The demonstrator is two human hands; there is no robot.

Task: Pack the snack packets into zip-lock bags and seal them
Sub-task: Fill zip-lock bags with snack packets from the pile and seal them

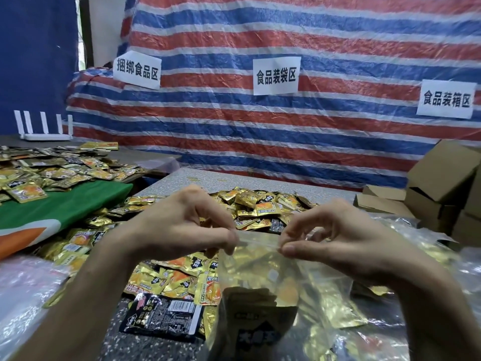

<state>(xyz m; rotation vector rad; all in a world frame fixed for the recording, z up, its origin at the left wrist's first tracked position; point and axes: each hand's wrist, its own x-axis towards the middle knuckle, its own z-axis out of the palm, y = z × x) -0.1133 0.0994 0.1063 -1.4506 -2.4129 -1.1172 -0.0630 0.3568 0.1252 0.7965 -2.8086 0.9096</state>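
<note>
Clear plastic with gold foil showing through it: the zip-lock bag (pixel 273 277) was held up over the near part of the speckled table (pixel 197 178), already loaded with snack packets. The left hand (pixel 179 225) pinched the bag's top strip at its left end between thumb and fingers. The right hand (pixel 338 241) pinched the same strip a little way along, thumb in front. By the look of it this bag was filled and its sealing was in hand — whether any of the strip was already pressed closed could not be told through the blurred film.

Much was left. A heap of loose packets (pixel 260 207) covered the table beyond the hands, more lay below the left wrist, and a second spread (pixel 52 168) sat on the neighbouring table to the left. To the right, crumpled clear bags with gold inside (pixel 416 235) seemed to be finished ones, near the cardboard boxes (pixel 442 183) — so I judged the job well short of done.
</note>
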